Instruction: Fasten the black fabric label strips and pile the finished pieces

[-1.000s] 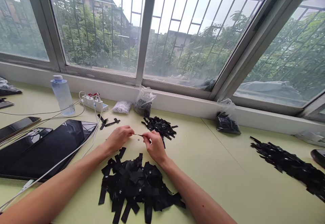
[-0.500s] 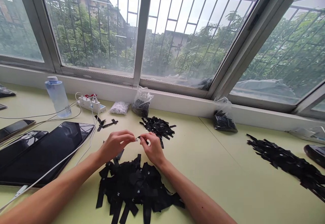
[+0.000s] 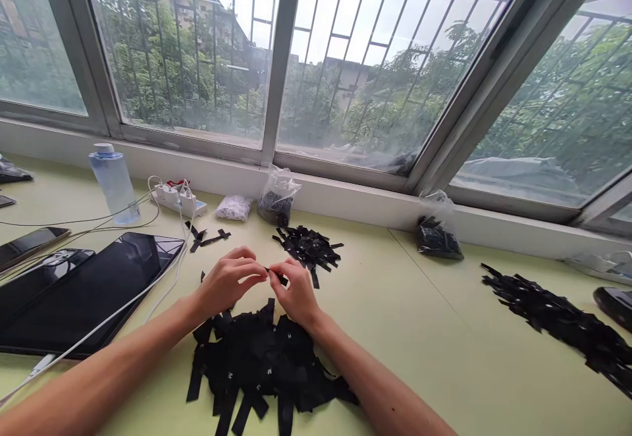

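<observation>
My left hand (image 3: 228, 282) and my right hand (image 3: 296, 291) meet above the pale green table (image 3: 395, 317), both pinching one small black label strip (image 3: 275, 273) between their fingertips. Just below my wrists lies a big heap of black label strips (image 3: 266, 363) with small white marks. A smaller heap of black strips (image 3: 307, 247) sits right behind my hands. A few loose strips (image 3: 207, 238) lie to the back left.
A large dark tablet (image 3: 83, 291) with white cables, phones (image 3: 29, 242), a water bottle (image 3: 114, 186) and a power strip (image 3: 178, 200) fill the left. Bags (image 3: 279, 199) of parts stand along the window sill, another bag (image 3: 437, 235) further right. A long strip pile (image 3: 563, 324) lies at right.
My hands have drawn closer together, so the black strip between them is now shorter and bunched. The view shifted slightly.
</observation>
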Tool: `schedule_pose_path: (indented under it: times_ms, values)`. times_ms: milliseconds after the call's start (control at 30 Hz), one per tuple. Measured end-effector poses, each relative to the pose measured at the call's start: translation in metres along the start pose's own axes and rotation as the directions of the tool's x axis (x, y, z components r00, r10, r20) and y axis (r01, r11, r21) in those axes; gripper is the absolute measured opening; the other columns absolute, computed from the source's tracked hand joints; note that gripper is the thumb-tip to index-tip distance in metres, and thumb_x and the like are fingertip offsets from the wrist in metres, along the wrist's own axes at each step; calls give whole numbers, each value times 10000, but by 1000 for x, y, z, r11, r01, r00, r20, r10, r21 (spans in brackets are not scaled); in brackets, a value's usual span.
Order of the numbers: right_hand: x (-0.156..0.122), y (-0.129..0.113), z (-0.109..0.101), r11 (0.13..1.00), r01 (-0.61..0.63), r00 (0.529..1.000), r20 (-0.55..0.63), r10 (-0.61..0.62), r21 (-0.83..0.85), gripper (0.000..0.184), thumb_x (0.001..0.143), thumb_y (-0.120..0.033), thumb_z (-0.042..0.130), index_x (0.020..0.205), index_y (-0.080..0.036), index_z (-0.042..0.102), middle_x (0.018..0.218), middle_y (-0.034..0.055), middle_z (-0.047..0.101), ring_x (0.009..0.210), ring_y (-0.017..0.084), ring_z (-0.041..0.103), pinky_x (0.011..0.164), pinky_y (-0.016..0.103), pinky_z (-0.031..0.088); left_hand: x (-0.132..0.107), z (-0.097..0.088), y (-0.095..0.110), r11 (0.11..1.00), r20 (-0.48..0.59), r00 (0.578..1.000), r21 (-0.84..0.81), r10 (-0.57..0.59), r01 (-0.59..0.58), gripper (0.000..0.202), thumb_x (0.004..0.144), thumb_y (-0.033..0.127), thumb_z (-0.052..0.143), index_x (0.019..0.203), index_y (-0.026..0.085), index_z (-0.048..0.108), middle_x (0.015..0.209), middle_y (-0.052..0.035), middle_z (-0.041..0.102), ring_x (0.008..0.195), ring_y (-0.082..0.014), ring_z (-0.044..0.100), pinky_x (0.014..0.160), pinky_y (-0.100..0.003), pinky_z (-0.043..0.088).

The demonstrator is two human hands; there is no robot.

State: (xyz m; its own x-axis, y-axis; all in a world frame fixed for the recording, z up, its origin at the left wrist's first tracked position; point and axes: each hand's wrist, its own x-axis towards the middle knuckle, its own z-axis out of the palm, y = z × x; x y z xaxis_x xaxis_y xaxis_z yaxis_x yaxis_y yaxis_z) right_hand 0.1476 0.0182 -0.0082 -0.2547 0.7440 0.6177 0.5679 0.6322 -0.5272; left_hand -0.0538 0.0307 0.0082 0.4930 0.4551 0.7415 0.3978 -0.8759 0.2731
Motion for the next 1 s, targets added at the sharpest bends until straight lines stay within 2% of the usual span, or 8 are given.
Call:
schedule_pose_path:
  times_ms: [233, 467, 633, 833, 1000]
  values:
    - [-2, -3, 0, 990, 131, 990, 60, -128, -44, 197, 932, -121, 557, 966, -228, 719, 772, 8, 696, 742, 179, 574, 782, 328, 451, 1, -1, -1, 997, -2, 997, -36, -72, 72, 95, 917, 231, 683, 1003, 224, 720, 859, -38, 710, 901, -190, 627, 806, -312, 535]
    - [-2, -3, -2, 992, 127, 991, 41, -126, -15, 206, 937, -142, 558, 1022, -218, 729, 759, 27, 682, 728, 186, 589, 725, 314, 473, -1, 2, -3, 989, -11, 993, -97, -114, 113, 101, 929, 223, 662, 1016, 218, 713, 985, -49, 726, 897, -170, 691, 849, -301, 553]
    - [-2, -2, -1, 991, 132, 991, 27, -132, 7, 209, 934, -138, 557, 1035, -222, 720, 821, 29, 700, 753, 181, 603, 747, 313, 480, -1, 2, -3, 987, -30, 990, -88, -135, 132, 180, 916, 222, 680, 1095, 235, 700, 1059, -51, 723, 952, -175, 692, 878, -299, 551]
    - [-2, -4, -2, 990, 136, 990, 25, -135, -25, 205, 949, -163, 550, 1038, -228, 723, 790, 30, 695, 742, 185, 599, 705, 308, 480, -2, 3, -5, 985, 4, 991, -110, -133, 133, 113, 945, 240, 640, 1019, 217, 722, 967, -43, 759, 864, -164, 713, 827, -283, 558]
    - [-3, -2, -1, 988, 150, 989, 4, -150, -32, 183, 949, -187, 567, 1048, -232, 715, 803, 30, 697, 753, 188, 596, 725, 316, 488, -2, 4, -5, 989, -45, 993, -107, -112, 106, 88, 942, 237, 645, 962, 209, 726, 904, -36, 753, 799, -148, 702, 776, -261, 546]
